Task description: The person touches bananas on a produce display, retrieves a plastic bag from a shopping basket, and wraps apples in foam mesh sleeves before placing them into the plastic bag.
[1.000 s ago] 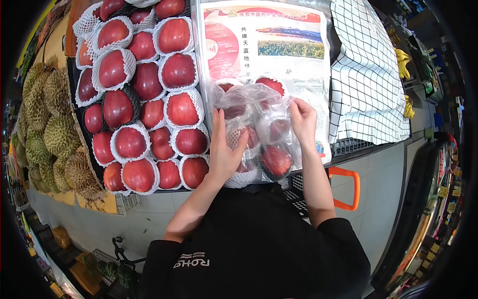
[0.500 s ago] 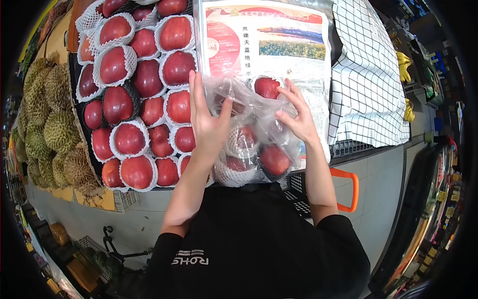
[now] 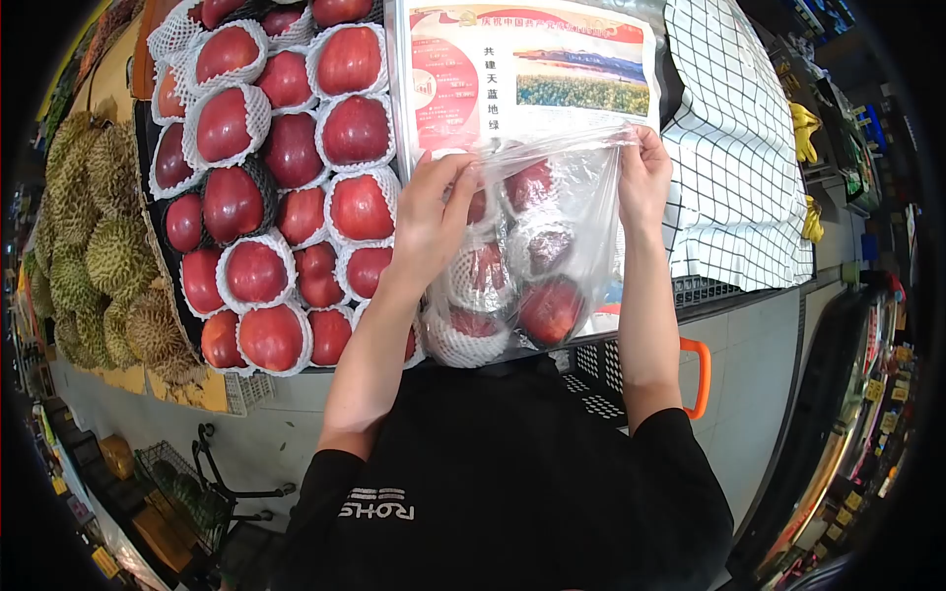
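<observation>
A clear plastic bag [image 3: 576, 227] lies on the printed newspaper, its mouth stretched wide between my two hands. My left hand [image 3: 440, 202] is closed on the bag's left edge, and my right hand [image 3: 645, 172] pinches its right corner. Through the film several red apples show, some in white foam nets. One bare-looking apple [image 3: 552, 310] rests at the lower right of the bag. Another apple [image 3: 530, 185] in foam lies near the mouth. To the left of my left hand, the display of foam-netted apples [image 3: 357, 131] fills a box.
Durians [image 3: 118, 256] are piled at the far left. The newspaper [image 3: 581, 84] covers the stand behind the bag. A checked cloth [image 3: 729, 148] lies to the right. Below the stand's edge is a black basket with an orange handle [image 3: 698, 379]. A wheeled cart [image 3: 232, 483] stands on the floor behind.
My right hand has moved right and up, off the apple near the mouth, and now grips the bag's edge. My left hand has closed on the other side. The bag's mouth is pulled taut.
</observation>
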A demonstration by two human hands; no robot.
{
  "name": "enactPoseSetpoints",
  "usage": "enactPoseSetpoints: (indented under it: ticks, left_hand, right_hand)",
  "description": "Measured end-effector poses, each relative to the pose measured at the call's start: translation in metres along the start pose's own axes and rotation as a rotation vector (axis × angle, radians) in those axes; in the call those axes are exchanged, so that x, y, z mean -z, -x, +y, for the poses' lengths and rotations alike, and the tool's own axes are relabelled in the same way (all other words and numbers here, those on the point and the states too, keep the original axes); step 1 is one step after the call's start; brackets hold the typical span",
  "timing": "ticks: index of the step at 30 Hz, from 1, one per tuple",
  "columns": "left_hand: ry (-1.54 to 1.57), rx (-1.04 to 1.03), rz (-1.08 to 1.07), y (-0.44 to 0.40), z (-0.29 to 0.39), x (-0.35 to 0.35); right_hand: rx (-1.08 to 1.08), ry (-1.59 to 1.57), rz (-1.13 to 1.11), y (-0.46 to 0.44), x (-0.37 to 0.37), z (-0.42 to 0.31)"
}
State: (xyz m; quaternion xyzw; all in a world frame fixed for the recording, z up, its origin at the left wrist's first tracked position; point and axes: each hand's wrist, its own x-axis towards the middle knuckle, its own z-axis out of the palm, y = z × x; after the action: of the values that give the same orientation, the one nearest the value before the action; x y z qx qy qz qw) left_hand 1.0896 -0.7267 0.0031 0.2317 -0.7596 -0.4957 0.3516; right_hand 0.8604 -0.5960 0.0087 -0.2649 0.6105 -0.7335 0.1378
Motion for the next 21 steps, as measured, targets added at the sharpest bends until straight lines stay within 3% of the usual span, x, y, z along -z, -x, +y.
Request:
enactPoseSetpoints:
  ticks: [9,11,14,16,21]
  left_hand:
    - [0.088,0.086,0.074,-0.005,0.002,-0.001]
    - [0.05,0.101,0.076,0.001,0.003,0.003]
    - [-0.111,-0.048,0.056,0.006,0.001,0.006]
    - [-0.112,0.065,-0.017,0.014,0.002,0.01]
    - [-0.108,0.09,-0.07,0.024,0.012,0.025]
  right_hand:
    - [0.132,0.037,0.063,-0.002,0.0,0.0]
    - [0.009,0.222,0.002,0.007,0.01,0.008]
    - [-0.027,0.321,-0.125,0.032,0.008,0.012]
    - [-0.079,0.373,-0.16,0.048,0.007,0.019]
    - [-0.124,0.387,-0.17,0.072,-0.001,0.014]
